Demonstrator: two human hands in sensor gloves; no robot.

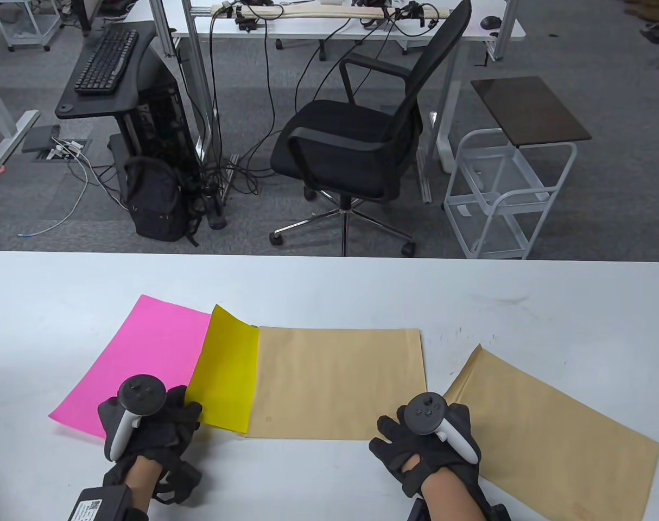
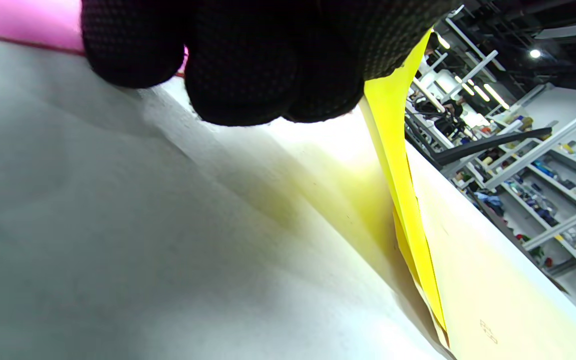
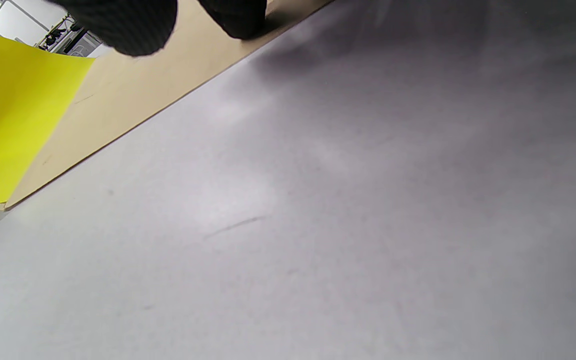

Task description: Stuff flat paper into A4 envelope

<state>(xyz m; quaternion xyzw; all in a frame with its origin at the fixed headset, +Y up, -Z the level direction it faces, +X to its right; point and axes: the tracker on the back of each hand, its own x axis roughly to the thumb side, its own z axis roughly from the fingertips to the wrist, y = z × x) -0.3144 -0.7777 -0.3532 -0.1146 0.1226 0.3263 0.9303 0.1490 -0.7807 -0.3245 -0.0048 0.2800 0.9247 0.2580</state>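
The yellow sheet [image 1: 226, 374] is going into the middle envelope [image 1: 340, 380] through its mouth on the 9 o'clock side, and about a third of the sheet seems to be sticking out. The left hand [image 1: 150, 418] is gripping the sheet's near outer corner, fingers curled around the edge, and the left wrist view shows that end lifted off the desk [image 1: 329, 282] while the rest is sloping down into the mouth. The right hand [image 1: 427, 439] is resting at the envelope's near 3 o'clock corner; its fingertips [image 3: 133, 25] seem to be pressing flat on the brown paper, though whether they are spread or curled I cannot tell for sure.

To do this well, I would say the left hand should be keeping the sheet low and square to the mouth, pushing toward 3 o'clock in one smooth slide, while the right is pinning the envelope so it is not skating away. Lifting too high risks buckling the sheet at the mouth.

So the middle envelope is holding part of the yellow sheet. A second envelope [image 1: 557, 429] is lying at 3 o'clock, its contents not visible. A pink sheet [image 1: 139, 358] is lying loose at 9 o'clock, partly under the yellow one.
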